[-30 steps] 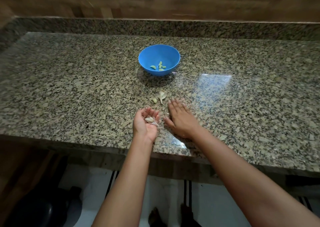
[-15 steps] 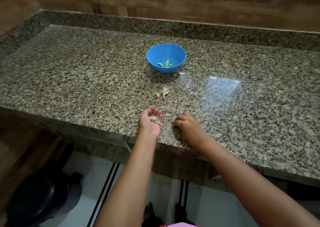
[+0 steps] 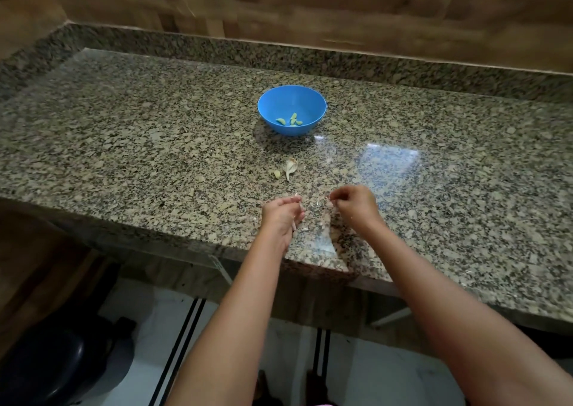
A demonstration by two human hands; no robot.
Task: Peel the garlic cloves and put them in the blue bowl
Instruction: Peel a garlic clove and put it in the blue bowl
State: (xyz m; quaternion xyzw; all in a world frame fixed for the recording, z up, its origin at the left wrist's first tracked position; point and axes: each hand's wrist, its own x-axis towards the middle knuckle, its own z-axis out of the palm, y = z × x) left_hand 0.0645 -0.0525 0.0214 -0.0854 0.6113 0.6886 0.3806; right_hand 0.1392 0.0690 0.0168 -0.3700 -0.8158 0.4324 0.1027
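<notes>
The blue bowl (image 3: 280,101) stands on the granite counter and holds several peeled garlic cloves (image 3: 290,121). In front of it lie an unpeeled garlic clove with a papery tail (image 3: 290,166) and a small pale piece (image 3: 276,174). Near the counter's front edge my left hand (image 3: 281,215) is curled round papery garlic skins, with white bits showing under its fingers. My right hand (image 3: 355,204) is beside it, a little apart. Its fingertips pinch a thin scrap of skin (image 3: 324,201) just above the counter.
The speckled granite counter (image 3: 155,145) has a raised back ledge (image 3: 341,61) under a wooden wall. Its front edge runs just below my wrists. A dark round object (image 3: 46,365) sits on the floor at the lower left.
My right hand went from lying flat on the counter to curled, pinching a scrap of skin. My left hand turned from palm up to closed over the skins. The view shifted.
</notes>
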